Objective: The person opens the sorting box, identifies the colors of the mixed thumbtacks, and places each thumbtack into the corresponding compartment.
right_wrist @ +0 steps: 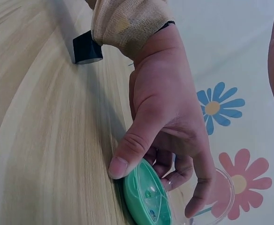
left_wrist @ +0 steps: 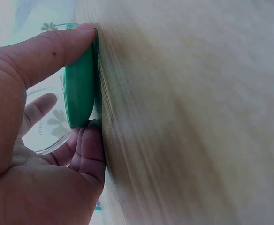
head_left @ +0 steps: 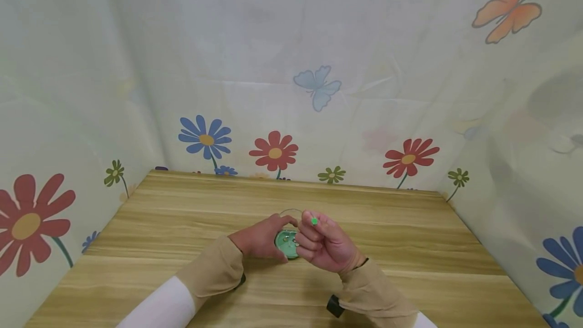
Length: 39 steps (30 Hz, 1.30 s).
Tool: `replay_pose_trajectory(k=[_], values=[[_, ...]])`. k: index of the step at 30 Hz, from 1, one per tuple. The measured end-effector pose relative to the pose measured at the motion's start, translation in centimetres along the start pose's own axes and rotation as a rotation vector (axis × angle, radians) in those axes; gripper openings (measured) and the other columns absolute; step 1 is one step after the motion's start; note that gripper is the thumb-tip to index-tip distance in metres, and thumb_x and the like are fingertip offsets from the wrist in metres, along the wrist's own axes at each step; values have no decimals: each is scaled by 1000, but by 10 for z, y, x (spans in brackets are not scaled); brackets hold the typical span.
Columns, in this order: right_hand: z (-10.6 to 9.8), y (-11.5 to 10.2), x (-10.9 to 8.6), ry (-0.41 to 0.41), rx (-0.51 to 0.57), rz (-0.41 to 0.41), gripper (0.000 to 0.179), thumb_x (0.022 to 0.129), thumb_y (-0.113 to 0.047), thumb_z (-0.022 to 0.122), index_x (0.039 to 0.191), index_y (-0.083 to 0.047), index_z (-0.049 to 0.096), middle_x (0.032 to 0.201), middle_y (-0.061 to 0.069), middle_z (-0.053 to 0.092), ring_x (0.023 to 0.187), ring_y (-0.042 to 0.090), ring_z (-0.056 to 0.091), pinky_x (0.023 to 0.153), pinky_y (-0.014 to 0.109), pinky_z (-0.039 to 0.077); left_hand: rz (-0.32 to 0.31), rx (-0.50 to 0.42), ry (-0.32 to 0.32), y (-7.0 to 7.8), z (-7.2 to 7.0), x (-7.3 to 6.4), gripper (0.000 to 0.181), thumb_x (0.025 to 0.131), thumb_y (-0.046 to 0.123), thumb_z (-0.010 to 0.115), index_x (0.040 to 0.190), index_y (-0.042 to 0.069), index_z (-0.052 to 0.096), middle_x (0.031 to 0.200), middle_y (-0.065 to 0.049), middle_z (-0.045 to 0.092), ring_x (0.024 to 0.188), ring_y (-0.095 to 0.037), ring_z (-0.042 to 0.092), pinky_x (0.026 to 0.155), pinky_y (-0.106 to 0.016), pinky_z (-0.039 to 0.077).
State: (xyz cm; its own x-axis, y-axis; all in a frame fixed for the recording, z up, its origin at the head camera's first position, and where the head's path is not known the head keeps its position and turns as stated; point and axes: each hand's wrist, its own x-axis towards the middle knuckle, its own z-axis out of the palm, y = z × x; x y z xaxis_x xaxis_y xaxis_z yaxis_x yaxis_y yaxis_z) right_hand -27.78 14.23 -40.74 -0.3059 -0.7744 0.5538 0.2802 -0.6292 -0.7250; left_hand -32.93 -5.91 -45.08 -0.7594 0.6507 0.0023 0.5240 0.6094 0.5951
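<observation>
My left hand (head_left: pixel 261 237) grips a small round green case (head_left: pixel 283 253) by its sides, thumb on one edge and fingers on the other. The case rests on the wooden table with its clear lid (right_wrist: pixel 232 190) raised. Several small items, some green and blue, lie inside it, too small to tell. Just right of the case, above the table, my right hand (head_left: pixel 330 244) pinches a tiny bright green piece (head_left: pixel 314 221) between thumb and forefinger. Its other fingers are curled, hiding part of the case. In the right wrist view only an edge of the right hand shows.
The wood-grain table (head_left: pixel 182 201) spreads around both hands. A pale curtain (head_left: pixel 255 39) printed with flowers and butterflies stands along the back and both sides. A black wrist-worn block (head_left: pixel 335 306) hangs below the right forearm.
</observation>
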Motion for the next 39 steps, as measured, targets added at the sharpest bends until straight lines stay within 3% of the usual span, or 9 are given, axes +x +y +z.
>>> replay_pose_trajectory(k=[15, 22, 31, 35, 39], values=[[-6, -3, -5, 246, -172, 34, 41, 113, -11, 17, 81, -18, 42, 66, -6, 23, 55, 10, 22, 57, 25, 17, -29, -4, -12, -2, 1, 2, 80, 74, 25, 93, 142, 23, 50, 118, -2, 53, 102, -15, 52, 94, -33, 47], [-8, -1, -6, 378, -256, 66, 35, 112, -9, 30, 91, -14, 58, 63, -5, 23, 53, 10, 23, 57, 27, 18, -51, -12, -15, -2, 1, 2, 80, 75, 25, 93, 142, 25, 50, 120, -1, 53, 104, -15, 52, 96, -34, 47], [-12, 4, -4, 560, -414, 89, 22, 110, -17, 47, 93, -14, 62, 60, -3, 21, 51, 9, 25, 55, 29, 18, -75, -17, -27, 0, -1, 1, 80, 75, 26, 92, 143, 29, 49, 119, -2, 52, 102, -16, 53, 95, -34, 47], [-13, 6, -4, 675, -514, 124, 18, 108, -20, 52, 96, -13, 64, 59, -6, 28, 51, 7, 27, 55, 27, 22, -63, -16, -21, -2, -1, 2, 81, 74, 27, 93, 143, 26, 49, 118, -3, 52, 101, -15, 54, 94, -34, 48], [-15, 8, -5, 823, -662, 187, 20, 105, -23, 59, 102, -4, 66, 60, -9, 41, 52, 7, 30, 54, 24, 28, -52, -1, -19, -5, 1, 3, 87, 74, 29, 93, 147, 19, 47, 118, -3, 52, 101, -14, 54, 95, -33, 48]])
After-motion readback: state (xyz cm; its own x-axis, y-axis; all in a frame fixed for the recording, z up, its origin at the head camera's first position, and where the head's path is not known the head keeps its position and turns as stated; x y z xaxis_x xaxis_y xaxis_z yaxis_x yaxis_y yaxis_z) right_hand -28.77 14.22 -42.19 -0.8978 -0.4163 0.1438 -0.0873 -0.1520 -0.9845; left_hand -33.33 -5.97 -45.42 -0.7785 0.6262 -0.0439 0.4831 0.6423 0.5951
